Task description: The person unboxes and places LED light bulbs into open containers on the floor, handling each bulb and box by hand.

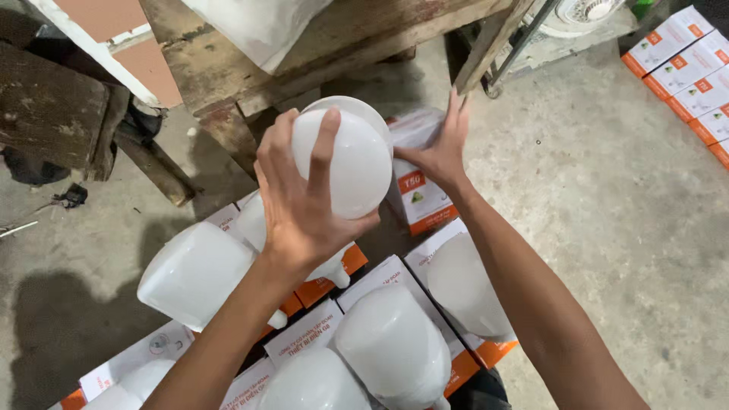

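Observation:
My left hand (298,199) grips a large white domed lamp bulb (351,163), held up over the boxes with its rounded top facing me. My right hand (439,148) rests with spread fingers on an upright white-and-orange carton (420,193) just behind the bulb. Below my arms lie more big white bulbs: one at the left (194,275), one in the middle (393,349), one at the right (463,287). They rest on flat white-and-orange cartons (304,332).
A rough wooden pallet or bench (250,80) stands at the back with a white bag on it. More white-and-orange cartons (687,64) are stacked at the top right. A fan grille (588,11) shows at the top. The floor is grey concrete (630,228).

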